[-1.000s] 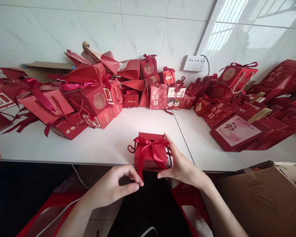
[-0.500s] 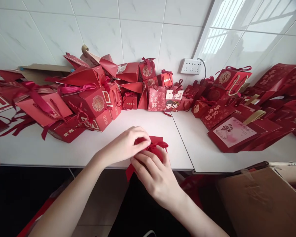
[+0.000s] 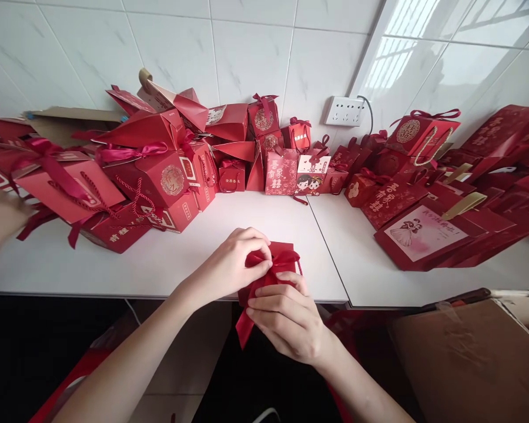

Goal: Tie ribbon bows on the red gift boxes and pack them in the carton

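A small red gift box (image 3: 283, 247) lies at the table's front edge, mostly hidden beneath my hands. Across its top runs a red satin ribbon (image 3: 286, 258) formed into a bow, and one long tail hangs below the edge. My left hand (image 3: 242, 258) pinches the ribbon at the bow's knot between thumb and forefinger. From the near side, my right hand (image 3: 288, 314) curls its fingers over the ribbon and the front of the box. A twisted red cord handle shows at the box's right side.
Many finished-looking red gift boxes (image 3: 171, 182) are heaped on the left of the white table (image 3: 321, 264), with red gift bags (image 3: 427, 232) on the right. A socket strip (image 3: 344, 111) is on the tiled wall. A cardboard carton (image 3: 467, 352) stands lower right. Another person's blurred hand (image 3: 2, 217) is at far left.
My right hand has drawn slightly down and right, uncovering more of the bow and ribbon tail. My left hand keeps its pinch. Another person's hand has come in at far left.
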Demonstrator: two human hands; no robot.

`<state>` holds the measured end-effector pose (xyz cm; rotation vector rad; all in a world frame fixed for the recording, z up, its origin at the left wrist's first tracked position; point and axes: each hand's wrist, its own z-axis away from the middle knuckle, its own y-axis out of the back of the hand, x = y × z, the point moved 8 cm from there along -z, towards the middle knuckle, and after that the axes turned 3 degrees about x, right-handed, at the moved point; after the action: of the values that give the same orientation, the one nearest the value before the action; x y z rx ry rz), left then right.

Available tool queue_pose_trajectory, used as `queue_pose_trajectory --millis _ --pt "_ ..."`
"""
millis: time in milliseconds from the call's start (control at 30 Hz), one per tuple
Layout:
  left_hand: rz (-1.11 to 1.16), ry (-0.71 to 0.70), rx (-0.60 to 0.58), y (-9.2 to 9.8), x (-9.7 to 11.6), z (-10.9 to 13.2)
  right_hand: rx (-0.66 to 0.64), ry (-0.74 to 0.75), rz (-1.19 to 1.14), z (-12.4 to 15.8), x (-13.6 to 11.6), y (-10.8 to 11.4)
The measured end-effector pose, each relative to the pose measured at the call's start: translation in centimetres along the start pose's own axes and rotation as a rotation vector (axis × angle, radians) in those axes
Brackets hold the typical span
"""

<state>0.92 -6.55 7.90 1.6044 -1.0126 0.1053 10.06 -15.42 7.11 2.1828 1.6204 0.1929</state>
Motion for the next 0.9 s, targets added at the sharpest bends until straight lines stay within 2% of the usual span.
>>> queue_pose_trajectory --millis 200,300,333,400,433,500,533,600,700,900 --pt "0.021 0.014 0.006 -0.2 -0.4 0.0 -0.067 0.018 -0.074 -0.3 0.0 0.0" --pt "0.022 0.013 0.006 -0.3 -0.5 0.0 -0.029 -0.020 -0.087 -0.7 0.0 1.7" --pt "0.024 0.013 0.007 -0.3 -0.5 0.0 0.018 -0.099 -0.070 -0.7 0.4 2.7" --pt "0.028 0.012 0.007 -0.3 -0.4 0.0 0.057 -0.384 0.014 -0.1 2.2 4.6" --pt "0.030 0.011 0.009 -0.3 -0.4 0.0 0.015 -0.560 0.064 0.7 3.2 5.0" --pt "0.032 0.007 0.013 -0.3 -0.3 0.0 -0.154 -0.874 0.104 2.8 4.7 4.9" --pt "0.032 0.005 0.015 -0.3 -0.3 0.0 -0.242 -0.996 0.065 3.9 5.0 4.4" --pt "0.030 0.005 0.021 -0.3 -0.3 0.0 -0.332 -1.173 -0.091 5.5 5.1 3.1" --pt "0.034 0.015 0.027 -0.3 -0.4 0.1 -0.337 -1.298 -0.277 6.6 5.2 1.4" --pt "0.061 0.052 0.038 -0.3 -0.7 0.2 -0.307 -1.239 -0.389 6.4 5.4 0.7"
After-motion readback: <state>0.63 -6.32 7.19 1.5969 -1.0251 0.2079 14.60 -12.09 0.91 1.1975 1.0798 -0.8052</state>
